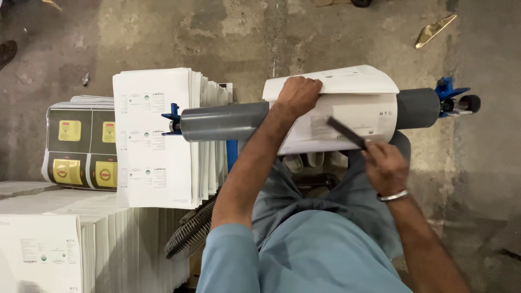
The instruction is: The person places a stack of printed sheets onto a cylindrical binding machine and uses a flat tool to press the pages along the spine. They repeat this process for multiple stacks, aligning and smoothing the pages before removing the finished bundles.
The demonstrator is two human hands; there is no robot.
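Left hand: I have my left hand [297, 95] pressed flat on the white printed card sheet [347, 111], fingers [309, 87] curled together over its upper edge; this pins the sheet so it cannot slip round the tube.
Right hand: my right hand [385, 165], a silver bangle [393, 196] at the wrist, has its fingers clamped on a thin dark flat strip [345, 132], whose far end lies slantwise against the sheet's face.
Sheet: it is wrapped over the grey plastic tube [225, 121], near the tube's right end, its top flap sticking out loose above the curve.
Tube: it lies level across my lap, carried at both ends by blue brackets [446, 89]; I judge that height keeps both hands working without stooping.
Stacks: a leaning stack of white printed sheets [160, 135] stands just beside the tube's left end, within reach of the left arm; a pile of dark sheets with yellow labels [81, 144] lies further left, and more white bundles [65, 244] sit below.
Open room: bare concrete floor [271, 32] beyond the tube and to the right; the left side is crowded by stack edges.
Unclear: a ribbed dark object [190, 230] by my knee, partly hidden.
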